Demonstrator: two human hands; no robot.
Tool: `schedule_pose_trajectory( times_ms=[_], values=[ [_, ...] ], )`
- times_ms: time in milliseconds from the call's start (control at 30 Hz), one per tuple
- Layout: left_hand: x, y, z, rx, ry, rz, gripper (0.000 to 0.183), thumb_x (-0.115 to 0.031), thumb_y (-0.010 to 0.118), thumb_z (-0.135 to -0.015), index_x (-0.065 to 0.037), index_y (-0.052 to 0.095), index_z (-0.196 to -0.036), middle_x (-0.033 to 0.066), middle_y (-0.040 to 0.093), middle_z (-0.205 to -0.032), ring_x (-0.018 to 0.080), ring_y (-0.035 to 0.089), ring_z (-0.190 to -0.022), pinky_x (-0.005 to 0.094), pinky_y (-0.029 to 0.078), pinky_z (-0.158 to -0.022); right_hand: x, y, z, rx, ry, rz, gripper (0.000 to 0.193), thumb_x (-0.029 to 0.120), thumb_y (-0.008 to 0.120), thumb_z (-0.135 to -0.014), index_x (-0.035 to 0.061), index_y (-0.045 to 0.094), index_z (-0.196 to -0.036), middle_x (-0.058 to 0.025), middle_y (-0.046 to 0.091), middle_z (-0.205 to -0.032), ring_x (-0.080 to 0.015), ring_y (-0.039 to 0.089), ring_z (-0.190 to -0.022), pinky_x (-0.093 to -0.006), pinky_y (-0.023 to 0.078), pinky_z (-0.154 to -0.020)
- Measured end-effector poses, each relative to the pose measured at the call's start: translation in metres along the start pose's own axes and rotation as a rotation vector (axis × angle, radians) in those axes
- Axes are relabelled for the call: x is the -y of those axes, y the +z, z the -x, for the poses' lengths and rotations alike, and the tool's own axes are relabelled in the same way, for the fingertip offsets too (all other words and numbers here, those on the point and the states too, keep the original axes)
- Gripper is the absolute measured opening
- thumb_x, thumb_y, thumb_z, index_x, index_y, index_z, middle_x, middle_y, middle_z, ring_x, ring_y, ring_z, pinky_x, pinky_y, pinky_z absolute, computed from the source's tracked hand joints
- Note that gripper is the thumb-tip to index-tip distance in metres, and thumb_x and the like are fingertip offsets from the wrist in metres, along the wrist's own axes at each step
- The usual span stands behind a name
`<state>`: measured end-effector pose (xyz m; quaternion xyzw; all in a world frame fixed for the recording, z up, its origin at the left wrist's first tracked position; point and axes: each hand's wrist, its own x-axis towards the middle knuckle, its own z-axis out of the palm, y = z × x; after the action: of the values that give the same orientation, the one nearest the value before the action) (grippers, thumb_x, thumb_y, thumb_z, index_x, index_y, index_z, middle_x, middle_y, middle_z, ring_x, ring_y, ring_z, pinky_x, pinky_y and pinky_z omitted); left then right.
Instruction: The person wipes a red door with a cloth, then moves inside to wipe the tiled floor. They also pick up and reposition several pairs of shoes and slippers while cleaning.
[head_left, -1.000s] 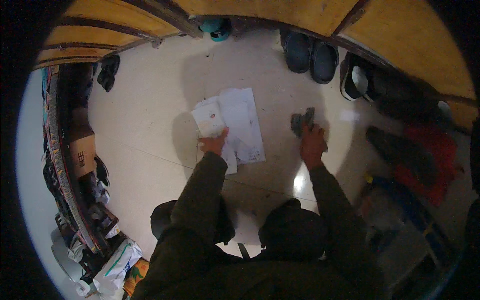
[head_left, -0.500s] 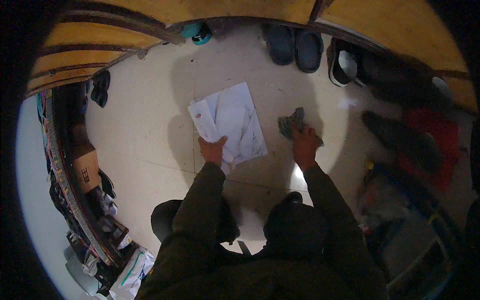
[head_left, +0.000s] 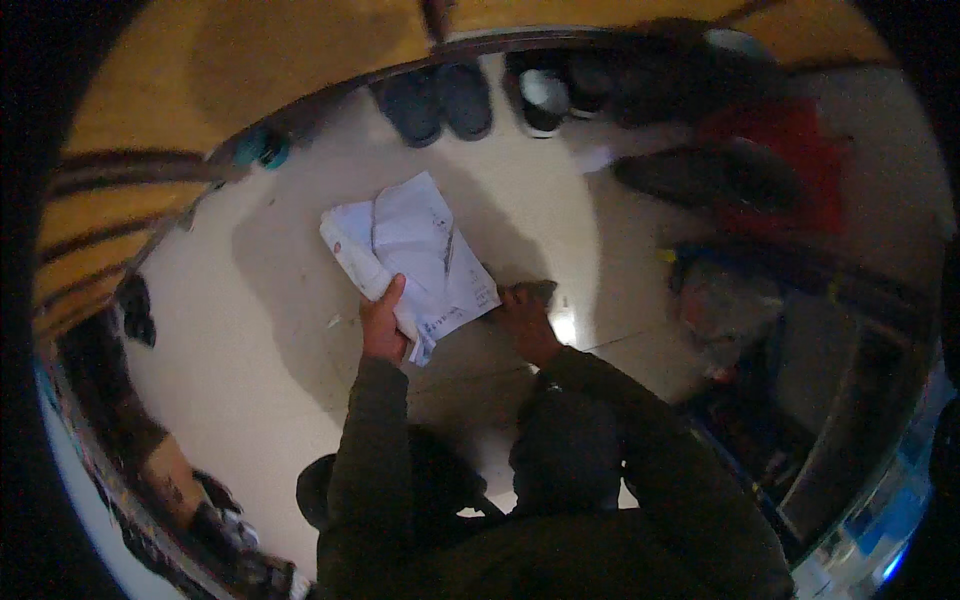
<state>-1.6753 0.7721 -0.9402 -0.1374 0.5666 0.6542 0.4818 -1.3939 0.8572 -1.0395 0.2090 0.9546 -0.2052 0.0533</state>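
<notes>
A white folded paper [head_left: 415, 250] with dark marks is in front of me, tilted, with a thick rolled or folded left edge. My left hand [head_left: 383, 322] is closed on that edge near its lower end, thumb on top. At the paper's lower right corner is my right hand [head_left: 527, 322], fingers bent over a grey-green cloth [head_left: 541, 291]. Part of the cloth shows beyond the fingers; the rest is hidden under the hand and paper. Whether the right fingers also touch the paper, I cannot tell.
Dark slippers [head_left: 437, 103] and a black-and-white shoe [head_left: 541, 100] stand along the wooden cabinet [head_left: 330, 45]. Dark footwear [head_left: 690, 178] lies by a red item [head_left: 785, 165] at the right. A blue-edged rack [head_left: 800, 300] is near my right; a cardboard box [head_left: 168, 478] sits left.
My right hand has come left with the cloth, up to the paper's corner. The paper has tilted in my left hand and seems raised off the floor. The whole view has turned.
</notes>
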Motion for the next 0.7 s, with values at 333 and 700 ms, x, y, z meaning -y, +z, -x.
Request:
schedule_pose_trajectory(
  times_ms=[333, 700],
  values=[
    [0.055, 0.054, -0.031, 0.085, 0.045, -0.193, 0.062, -0.009, 0.087, -0.088, -0.002, 0.056, -0.142, 0.0124, 0.068, -0.129, 0.0263, 0.067, -0.116, 0.0454, 0.056, -0.098, -0.002, -0.019, 0.016, -0.042, 0.129, -0.281, 0.061, 0.004, 0.067, -0.080, 0.0077, 0.061, -0.140, -0.0171, 0.057, -0.146, -0.0382, 0.054, -0.132, -0.0520, 0.048, -0.106],
    [0.061, 0.042, -0.028, 0.113, 0.182, -0.493, 0.072, -0.014, 0.092, -0.082, 0.003, 0.051, -0.139, 0.0150, 0.064, -0.131, 0.0255, 0.066, -0.115, 0.0415, 0.056, -0.098, -0.015, -0.065, 0.010, -0.171, 0.711, -2.477, 0.053, 0.025, 0.070, -0.104, 0.0099, 0.051, -0.151, -0.0106, 0.070, -0.132, -0.0296, 0.068, -0.119, -0.0511, 0.051, -0.110]
  ],
)
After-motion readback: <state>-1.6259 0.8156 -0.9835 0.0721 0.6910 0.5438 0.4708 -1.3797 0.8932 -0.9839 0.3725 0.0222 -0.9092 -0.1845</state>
